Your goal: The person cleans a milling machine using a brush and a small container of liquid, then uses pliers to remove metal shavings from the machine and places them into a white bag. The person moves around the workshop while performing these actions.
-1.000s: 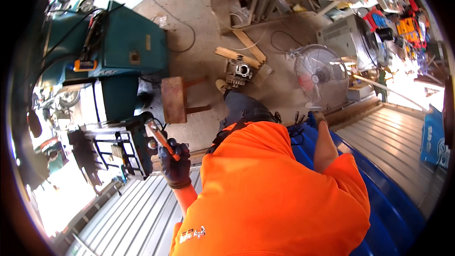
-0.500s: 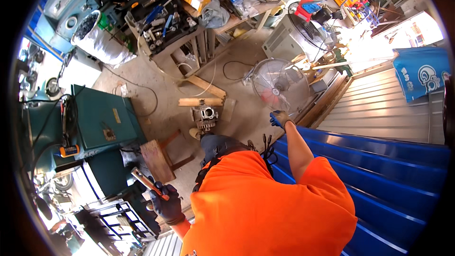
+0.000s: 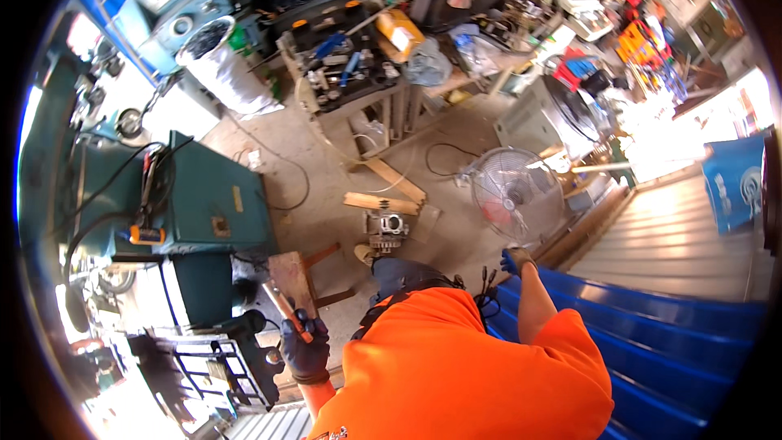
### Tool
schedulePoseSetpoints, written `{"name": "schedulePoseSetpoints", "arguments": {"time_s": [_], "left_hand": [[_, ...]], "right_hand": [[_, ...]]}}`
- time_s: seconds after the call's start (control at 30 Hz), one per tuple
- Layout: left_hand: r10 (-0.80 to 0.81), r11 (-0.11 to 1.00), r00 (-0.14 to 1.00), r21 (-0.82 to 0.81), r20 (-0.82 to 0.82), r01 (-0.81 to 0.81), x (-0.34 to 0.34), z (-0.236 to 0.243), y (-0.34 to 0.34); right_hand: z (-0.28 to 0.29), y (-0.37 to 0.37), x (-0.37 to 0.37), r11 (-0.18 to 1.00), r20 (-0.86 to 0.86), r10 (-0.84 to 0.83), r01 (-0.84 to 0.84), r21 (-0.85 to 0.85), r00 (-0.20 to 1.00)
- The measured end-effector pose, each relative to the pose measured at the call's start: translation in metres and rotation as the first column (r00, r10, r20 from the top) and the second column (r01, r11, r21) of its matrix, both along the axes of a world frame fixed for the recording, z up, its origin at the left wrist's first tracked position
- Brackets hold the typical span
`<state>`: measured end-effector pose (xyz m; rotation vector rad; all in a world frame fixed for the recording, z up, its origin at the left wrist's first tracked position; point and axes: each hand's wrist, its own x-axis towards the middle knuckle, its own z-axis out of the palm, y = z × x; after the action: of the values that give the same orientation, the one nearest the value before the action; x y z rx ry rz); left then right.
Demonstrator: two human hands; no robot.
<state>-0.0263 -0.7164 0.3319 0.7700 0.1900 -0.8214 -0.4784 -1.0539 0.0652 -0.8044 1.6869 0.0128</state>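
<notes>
My left hand (image 3: pixel 305 354), in a dark glove, is closed around a slim bar-shaped tool with an orange-brown handle (image 3: pixel 285 307). Its exact kind is unclear. The tool points up and away, over a small wooden stool (image 3: pixel 292 279). My right hand (image 3: pixel 518 261), in a tan and blue glove, reaches out with curled fingers, close to the blue corrugated panel (image 3: pixel 619 322) and just nearer than a caged floor fan (image 3: pixel 515 195). Whatever it may hold is hidden. On the floor ahead, by my shoe, sits a grey metal engine part (image 3: pixel 388 232) with a round bore.
Wooden strips (image 3: pixel 381 202) lie behind the engine part. A green metal cabinet (image 3: pixel 216 195) stands at left. At the back, a bench carries a black tool case (image 3: pixel 346 73); a cable (image 3: pixel 305 183) crosses the floor. A blue bag (image 3: pixel 729 183) hangs at right.
The view has shifted, so the surroundings sit lower and further right. The left hand keeps hold of the tool; the right hand stays outstretched near the fan, lower in the picture.
</notes>
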Motion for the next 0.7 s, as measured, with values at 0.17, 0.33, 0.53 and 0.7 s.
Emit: {"name": "schedulePoseSetpoints", "arguments": {"time_s": [0.17,0.33,0.53,0.7], "left_hand": [[0.03,0.986,1.0,-0.162,-0.009,-0.031,0.004,-0.005,0.015],[0.02,0.987,0.999,-0.157,0.026,-0.016,0.001,0.003,0.015],[0.111,0.948,0.994,-0.297,-0.019,-0.112,-0.014,-0.015,0.031],[0.23,0.956,0.973,-0.189,0.021,-0.222,-0.031,-0.002,0.034]], "right_hand": [[-0.05,-0.016,-0.017,0.938,0.082,0.337,-0.326,-0.12,0.938],[-0.036,-0.026,0.039,1.0,0.166,0.003,-0.005,0.014,0.986],[-0.132,-0.15,0.038,0.897,0.788,0.053,-0.375,0.232,0.614],[-0.016,-0.111,0.14,0.752,0.041,0.643,-0.62,-0.224,0.765]]}}
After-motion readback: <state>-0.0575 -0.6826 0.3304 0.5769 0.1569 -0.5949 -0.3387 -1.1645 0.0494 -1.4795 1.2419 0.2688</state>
